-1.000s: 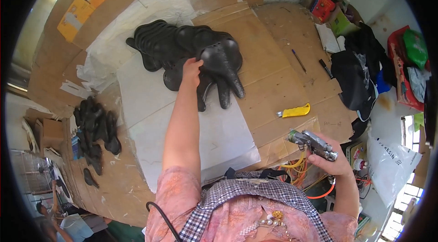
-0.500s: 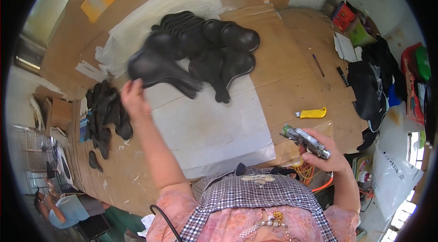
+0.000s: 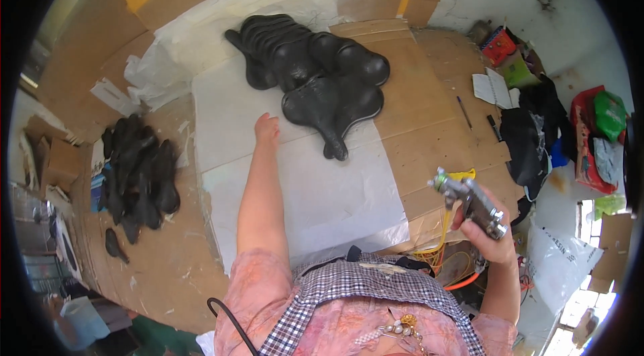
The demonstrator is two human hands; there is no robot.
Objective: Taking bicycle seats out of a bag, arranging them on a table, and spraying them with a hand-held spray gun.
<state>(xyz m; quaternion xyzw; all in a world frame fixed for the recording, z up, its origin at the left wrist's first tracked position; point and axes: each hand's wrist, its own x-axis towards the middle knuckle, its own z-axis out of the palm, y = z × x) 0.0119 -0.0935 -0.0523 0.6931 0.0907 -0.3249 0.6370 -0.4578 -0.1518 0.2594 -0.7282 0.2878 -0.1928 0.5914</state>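
We note R hand (image 3: pixel 488 240), rt of frame: fingers wrapped round spray gun (image 3: pixel 468 200), prob. for control. L hand (image 3: pixel 266 130), ctr: fingers loosely curled, empty, near blk saddles (image 3: pixel 308 104), overlapped prob. for space.

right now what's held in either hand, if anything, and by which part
The right hand holds a metal spray gun by its handle, mostly hidden in the grip. The left hand holds nothing visible.

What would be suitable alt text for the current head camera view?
A person's right hand grips a metal spray gun; the empty left hand is over white sheeting, beside a pile of black, paddle-shaped pieces on a cardboard-covered table. Another dark pile lies further left.
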